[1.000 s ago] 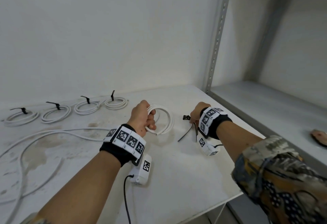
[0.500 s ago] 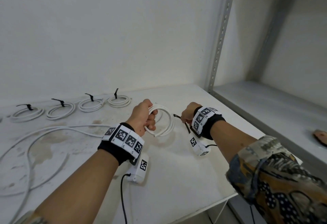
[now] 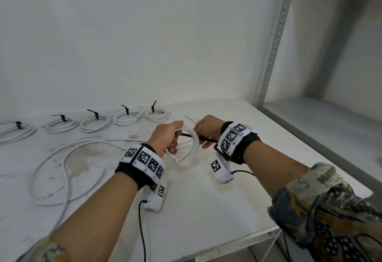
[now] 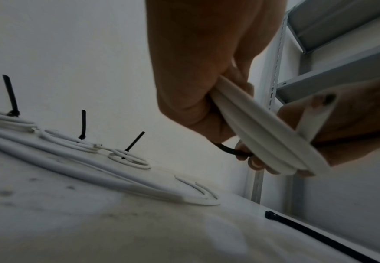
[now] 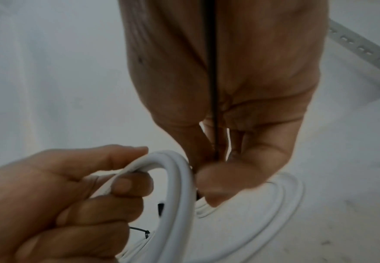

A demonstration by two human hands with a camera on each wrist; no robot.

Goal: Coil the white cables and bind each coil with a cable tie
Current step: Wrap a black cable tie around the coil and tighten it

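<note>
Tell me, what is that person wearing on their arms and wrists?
Each wrist carries a black band topped with white tiles printed with black square codes. A small white box with the same kind of code hangs under each wrist, trailing a thin black wire. The hands are bare; patterned sleeves are pushed up the forearms.

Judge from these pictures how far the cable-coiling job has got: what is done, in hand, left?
Done: five tied coils lie in a row by the wall. In hand: the left hand grips a fresh coil while the right hand passes a black cable tie across it. Left: closing that tie, then the loose cable on the table.
</note>
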